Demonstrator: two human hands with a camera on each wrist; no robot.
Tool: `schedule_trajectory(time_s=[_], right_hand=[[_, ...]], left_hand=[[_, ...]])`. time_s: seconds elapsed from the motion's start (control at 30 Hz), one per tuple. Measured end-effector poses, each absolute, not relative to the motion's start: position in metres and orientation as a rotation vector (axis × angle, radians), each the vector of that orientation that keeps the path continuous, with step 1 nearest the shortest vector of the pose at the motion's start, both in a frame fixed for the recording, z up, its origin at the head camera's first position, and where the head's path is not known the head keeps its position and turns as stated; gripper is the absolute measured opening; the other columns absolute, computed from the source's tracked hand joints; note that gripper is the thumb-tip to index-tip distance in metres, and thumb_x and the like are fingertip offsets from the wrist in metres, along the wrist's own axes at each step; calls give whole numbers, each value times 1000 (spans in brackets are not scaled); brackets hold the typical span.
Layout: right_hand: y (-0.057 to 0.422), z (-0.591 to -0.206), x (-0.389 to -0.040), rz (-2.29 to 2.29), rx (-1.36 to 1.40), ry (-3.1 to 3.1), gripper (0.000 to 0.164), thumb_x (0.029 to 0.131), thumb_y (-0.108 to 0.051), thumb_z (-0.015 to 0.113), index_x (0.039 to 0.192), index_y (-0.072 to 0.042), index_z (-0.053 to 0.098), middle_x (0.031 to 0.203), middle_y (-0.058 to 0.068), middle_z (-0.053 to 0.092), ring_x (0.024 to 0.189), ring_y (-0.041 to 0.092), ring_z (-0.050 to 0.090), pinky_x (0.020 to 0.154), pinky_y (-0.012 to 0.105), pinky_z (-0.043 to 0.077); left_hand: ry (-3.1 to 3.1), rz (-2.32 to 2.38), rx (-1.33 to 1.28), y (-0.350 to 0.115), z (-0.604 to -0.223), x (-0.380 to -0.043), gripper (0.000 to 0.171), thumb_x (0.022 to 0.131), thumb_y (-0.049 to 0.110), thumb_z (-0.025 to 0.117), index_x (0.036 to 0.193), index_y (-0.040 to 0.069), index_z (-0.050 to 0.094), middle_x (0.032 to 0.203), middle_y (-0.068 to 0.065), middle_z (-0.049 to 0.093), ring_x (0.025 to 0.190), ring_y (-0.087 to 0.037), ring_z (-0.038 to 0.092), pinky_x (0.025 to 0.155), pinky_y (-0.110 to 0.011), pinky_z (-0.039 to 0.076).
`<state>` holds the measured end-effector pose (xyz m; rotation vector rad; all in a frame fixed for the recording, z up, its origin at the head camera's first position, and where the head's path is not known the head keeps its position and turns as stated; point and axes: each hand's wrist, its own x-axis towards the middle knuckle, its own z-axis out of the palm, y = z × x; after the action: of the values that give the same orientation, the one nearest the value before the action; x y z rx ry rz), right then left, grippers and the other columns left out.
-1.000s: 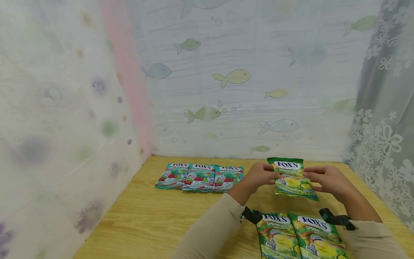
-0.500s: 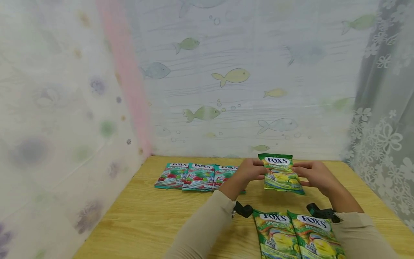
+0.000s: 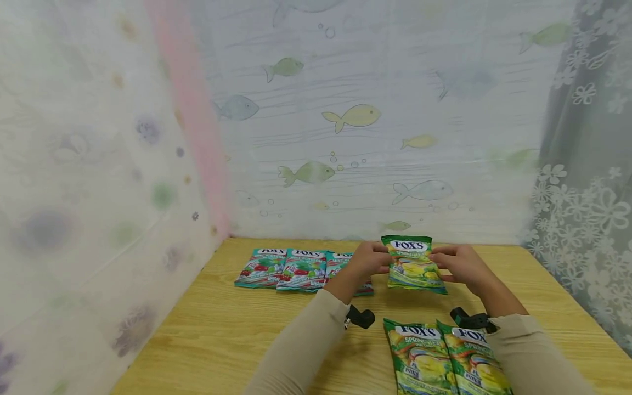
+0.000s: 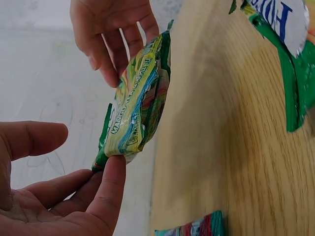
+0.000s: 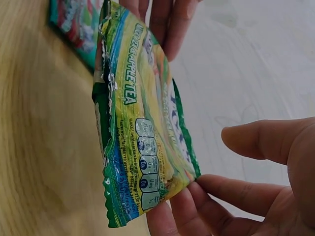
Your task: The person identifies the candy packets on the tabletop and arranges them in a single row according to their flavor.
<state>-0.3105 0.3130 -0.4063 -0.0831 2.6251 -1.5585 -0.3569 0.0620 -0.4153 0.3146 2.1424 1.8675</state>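
Between my two hands a green and yellow Fox's Spring Tea candy bag [image 3: 413,266] hangs above the far side of the table, its front facing me. Extended fingers of my left hand [image 3: 362,260] support its left edge. On the opposite edge, my right hand [image 3: 463,265] does the same with its own fingers. Both wrist views show the thumbs standing off the bag [image 4: 133,103], with the fingertips against its edge and underside. Nearer to me, two matching candy bags, a left one [image 3: 422,359] and a right one [image 3: 476,365], lie side by side, the latter partly behind my right sleeve.
Left of the held bag, three teal Fox's Mint Blossom bags lie in an overlapping row: a left one [image 3: 261,269], a middle one [image 3: 302,272] and a right one [image 3: 336,264] partly covered by my left hand. A fish-patterned curtain [image 3: 296,137] borders the wooden table [image 3: 222,329] behind.
Both hands have carried the Spring Tea bag leftward above the table, toward the mint bags. The bags on the table have stayed in place.
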Motion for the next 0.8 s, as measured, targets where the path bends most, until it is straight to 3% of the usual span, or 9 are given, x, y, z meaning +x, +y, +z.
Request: schedule_trajectory(time_s=[0.3,0.8], right_hand=[[298,-418,-320,-1572,-61,2587,59,109,-31,53,151,9,45,156,33,39,142,52,42,99,49,58],[281,-433,-329,-1561,-43,2594,57,106,-28,57,147,10,49,148,32,47,131,46,52,91,45,61]], left_hand=[[2171,1845,295,51,-424,-360,51,96,14,72,143,-1,58,148,-20,54,116,-32,69,101,-46,57],[2292,1744,189,43,-437,-362,47,96,15,71,140,1,60,137,-17,63,113,-30,70,95,-45,59]])
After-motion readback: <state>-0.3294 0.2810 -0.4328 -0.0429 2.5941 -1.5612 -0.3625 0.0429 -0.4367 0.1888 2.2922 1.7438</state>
